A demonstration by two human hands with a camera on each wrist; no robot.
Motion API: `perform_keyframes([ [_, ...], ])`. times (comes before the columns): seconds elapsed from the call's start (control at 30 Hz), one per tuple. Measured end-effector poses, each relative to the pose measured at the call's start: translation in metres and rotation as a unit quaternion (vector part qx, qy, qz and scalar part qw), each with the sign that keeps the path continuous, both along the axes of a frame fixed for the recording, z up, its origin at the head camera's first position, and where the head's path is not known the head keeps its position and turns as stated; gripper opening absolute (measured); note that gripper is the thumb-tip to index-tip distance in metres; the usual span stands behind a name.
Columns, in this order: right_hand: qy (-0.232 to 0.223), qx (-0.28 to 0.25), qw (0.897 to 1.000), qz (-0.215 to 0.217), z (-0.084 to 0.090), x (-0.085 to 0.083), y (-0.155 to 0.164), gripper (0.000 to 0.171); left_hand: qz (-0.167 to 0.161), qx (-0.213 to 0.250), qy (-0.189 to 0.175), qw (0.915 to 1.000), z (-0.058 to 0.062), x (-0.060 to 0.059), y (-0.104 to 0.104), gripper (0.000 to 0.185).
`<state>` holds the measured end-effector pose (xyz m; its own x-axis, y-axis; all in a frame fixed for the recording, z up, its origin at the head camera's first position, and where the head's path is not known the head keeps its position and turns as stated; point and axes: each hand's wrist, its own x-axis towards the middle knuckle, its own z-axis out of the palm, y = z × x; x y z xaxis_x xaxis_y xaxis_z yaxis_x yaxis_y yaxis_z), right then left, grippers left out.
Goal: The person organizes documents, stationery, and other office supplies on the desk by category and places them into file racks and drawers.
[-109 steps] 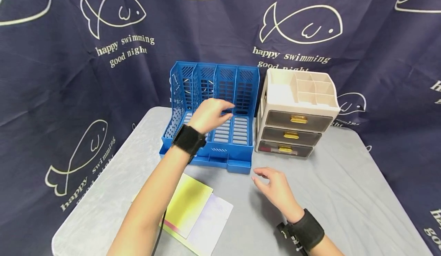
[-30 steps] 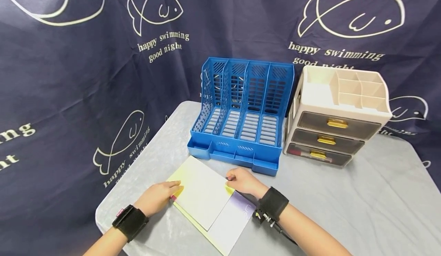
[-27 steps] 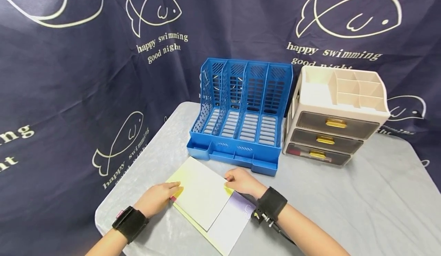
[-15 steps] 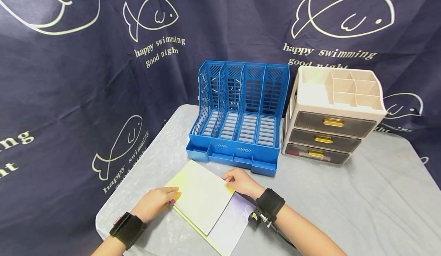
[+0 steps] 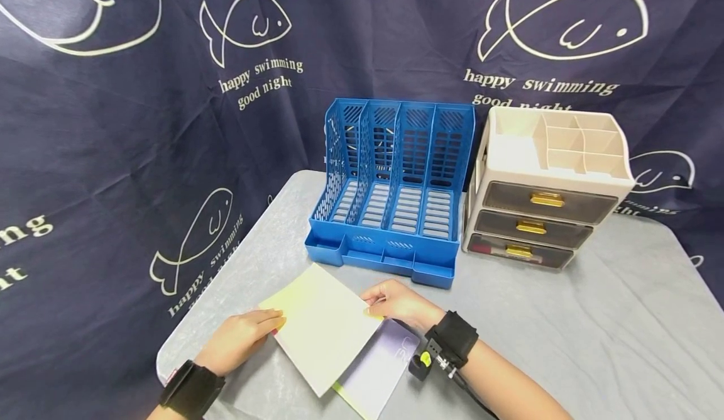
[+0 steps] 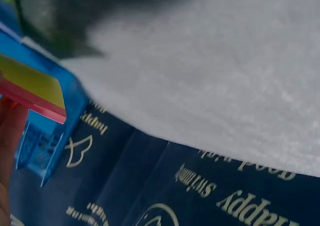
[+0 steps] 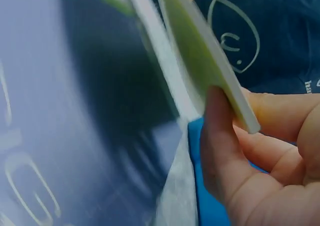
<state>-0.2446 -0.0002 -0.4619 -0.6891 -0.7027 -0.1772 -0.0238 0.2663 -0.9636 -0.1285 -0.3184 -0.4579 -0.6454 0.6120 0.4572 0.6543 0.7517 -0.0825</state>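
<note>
both hands, left point(image 5: 237, 339) and right point(image 5: 396, 302), grip opposite edges of a yellow-green notebook point(image 5: 319, 327) above the table point(image 5: 565, 332).

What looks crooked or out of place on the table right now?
Only the paper. The yellow-green booklet, gripped at its edges by the left hand and right hand, is turned askew over the lilac sheet beneath it. The blue file rack and beige drawer unit stand upright, drawers closed; no spill or damage shows.

A dark navy fabric backdrop point(image 5: 141, 124), creased and printed with cream fish outlines and the words "happy swimming good night", hangs behind and to the left of the pale grey cloth-covered tabletop point(image 5: 594, 332). Light falls evenly.
</note>
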Motion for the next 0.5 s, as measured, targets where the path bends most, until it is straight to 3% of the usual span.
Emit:
perform_keyframes([
  [0.1, -0.078, -0.023, 0.997, 0.003, 0.006, 0.006, 0.006, 0.031, 0.002, 0.01, 0.031, 0.9995, 0.006, 0.003, 0.004, 0.021],
  [0.17, -0.095, -0.034, 0.995, 0.003, 0.011, 0.01, 0.012, 0.032, 0.003, 0.013, 0.055, 0.9984, 0.011, 0.004, 0.009, 0.037],
  [0.23, -0.101, -0.046, 0.994, -0.001, 0.017, 0.016, 0.018, 0.032, 0.004, 0.012, 0.079, 0.9968, 0.017, 0.005, 0.014, 0.051],
  [0.37, -0.085, -0.06, 0.995, -0.011, 0.029, 0.026, 0.034, 0.032, -0.014, 0.022, 0.128, 0.9915, 0.029, 0.005, 0.027, 0.046],
  [0.5, -0.076, -0.077, 0.994, -0.027, 0.036, 0.036, 0.05, 0.035, -0.042, 0.043, 0.194, 0.9791, 0.043, 0.002, 0.04, 0.038],
])
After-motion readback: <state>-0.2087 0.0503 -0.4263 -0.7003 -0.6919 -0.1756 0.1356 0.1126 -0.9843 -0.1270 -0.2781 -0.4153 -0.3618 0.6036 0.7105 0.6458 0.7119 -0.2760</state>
